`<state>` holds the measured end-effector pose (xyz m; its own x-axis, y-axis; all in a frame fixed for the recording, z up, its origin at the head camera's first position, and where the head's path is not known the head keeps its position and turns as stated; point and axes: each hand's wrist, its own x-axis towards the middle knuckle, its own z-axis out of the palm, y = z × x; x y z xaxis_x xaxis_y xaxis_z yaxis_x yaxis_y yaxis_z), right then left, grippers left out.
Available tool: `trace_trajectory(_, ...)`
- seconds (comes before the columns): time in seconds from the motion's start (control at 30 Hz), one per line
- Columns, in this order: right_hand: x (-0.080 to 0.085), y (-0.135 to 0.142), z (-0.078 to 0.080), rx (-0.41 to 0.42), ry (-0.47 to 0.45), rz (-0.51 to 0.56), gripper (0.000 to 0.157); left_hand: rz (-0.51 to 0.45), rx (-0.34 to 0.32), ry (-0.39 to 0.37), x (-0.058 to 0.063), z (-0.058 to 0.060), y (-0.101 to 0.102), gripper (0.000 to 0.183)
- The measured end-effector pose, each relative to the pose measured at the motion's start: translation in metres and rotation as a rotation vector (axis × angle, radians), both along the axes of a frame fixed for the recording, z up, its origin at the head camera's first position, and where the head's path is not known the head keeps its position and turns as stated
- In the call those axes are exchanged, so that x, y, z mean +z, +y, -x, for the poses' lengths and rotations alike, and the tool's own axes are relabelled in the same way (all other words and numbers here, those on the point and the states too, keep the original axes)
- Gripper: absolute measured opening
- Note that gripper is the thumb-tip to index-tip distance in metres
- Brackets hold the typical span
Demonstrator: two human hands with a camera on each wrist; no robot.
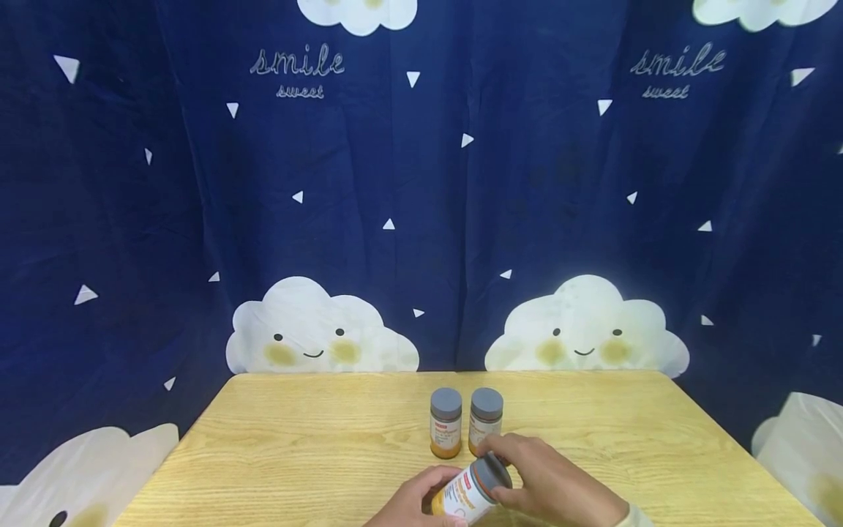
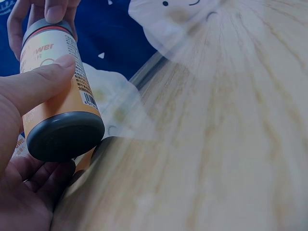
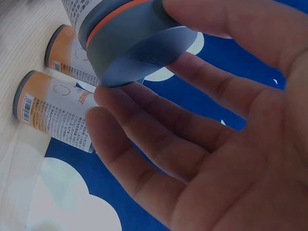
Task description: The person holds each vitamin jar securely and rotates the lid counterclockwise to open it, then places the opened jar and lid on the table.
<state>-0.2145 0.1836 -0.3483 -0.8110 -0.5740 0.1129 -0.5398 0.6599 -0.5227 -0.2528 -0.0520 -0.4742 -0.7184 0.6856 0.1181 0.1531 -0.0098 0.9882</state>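
While your left hand [image 1: 411, 501] gripped the tilted bottle [image 1: 463, 496] round its body, your right hand [image 1: 546, 476] pinched its grey lid [image 1: 492, 472] between thumb and fingertips. You had the bottle between your two hands, off the wooden table [image 1: 296, 439], its long axis slanting from the base on your left up to the lid on your right. That put the lid nearer your right fingers; the left upright bottle [image 1: 446, 427] and right upright bottle [image 1: 486, 416] stood just beyond.

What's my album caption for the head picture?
Left hand and right hand hold one tilted bottle; two upright bottles stand behind.
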Motion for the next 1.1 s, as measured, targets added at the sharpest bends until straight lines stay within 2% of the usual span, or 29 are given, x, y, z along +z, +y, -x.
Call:
trace_trajectory(0.3, 0.0002, 0.0015, -0.0009, 0.037, 0.046, -0.003, 0.036, 0.007, -0.002, 0.009, -0.0006, 0.0005, 0.0013, 0.053)
trace_trajectory(0.63, -0.0005, 0.002, -0.0017, 0.041, 0.047, -0.011, 0.04, 0.005, 0.006, 0.045, 0.0, 0.0005, 0.0003, 0.053)
trace_trajectory(0.9, -0.0008, 0.0004, -0.0041, -0.008, 0.047, 0.006, 0.03, -0.006, -0.004, 0.02, -0.0001, -0.0009, 0.0006, 0.052)
trace_trajectory(1.1, -0.0016, -0.0005, -0.0054, -0.083, 0.122, 0.029, 0.028, 0.0, -0.002, 0.043, -0.0006, -0.0003, 0.0002, 0.052)
